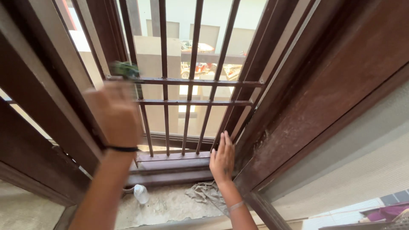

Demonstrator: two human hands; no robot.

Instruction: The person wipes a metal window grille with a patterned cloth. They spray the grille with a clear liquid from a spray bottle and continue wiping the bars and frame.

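Note:
My left hand [115, 113] is raised at the left end of the brown window grille [194, 91], blurred by motion. It grips a small green thing [124, 69], probably a scrub pad, pressed against the upper crossbar. A black band sits on that wrist. My right hand [222, 159] lies flat, fingers together and pointing up, on the wooden frame [179, 164] at the base of the bars, near the right jamb. It holds nothing.
A dusty stone sill [170, 204] below the frame carries a small clear bottle [141, 194] and a crumpled grey rag [206, 191]. Open wooden shutters [324, 98] stand at both sides. Buildings and a street show through the bars.

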